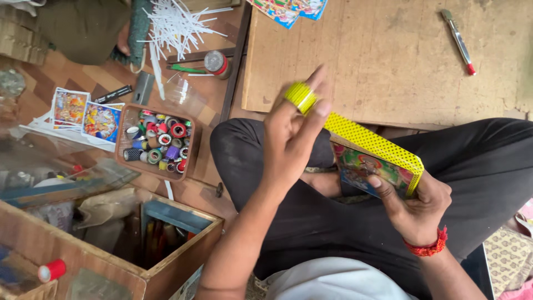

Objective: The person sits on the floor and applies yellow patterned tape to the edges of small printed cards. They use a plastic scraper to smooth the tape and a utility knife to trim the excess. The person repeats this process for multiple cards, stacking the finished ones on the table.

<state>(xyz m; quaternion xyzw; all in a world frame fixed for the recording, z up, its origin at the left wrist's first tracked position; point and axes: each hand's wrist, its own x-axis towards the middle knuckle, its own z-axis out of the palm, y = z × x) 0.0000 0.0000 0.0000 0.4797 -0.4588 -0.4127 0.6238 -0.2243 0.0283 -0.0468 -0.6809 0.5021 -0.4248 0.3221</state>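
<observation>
My left hand [291,130] is raised over my lap and pinches a small roll of yellow dotted tape [300,96] between thumb and fingers. A strip of that tape [372,141] runs from the roll down along the top edge of a colourful picture board [371,168]. My right hand [413,208], with a red thread at the wrist, grips the board's lower right corner, thumb pressed on its face. I sit cross-legged in black trousers.
A brown basket of many coloured tape rolls [157,142] stands on the floor to the left, beside picture cards [86,115]. An open wooden box [166,233] lies at lower left. White strips [175,25] are piled at the top. A flat wooden board [388,55] carries a cutter knife [458,40].
</observation>
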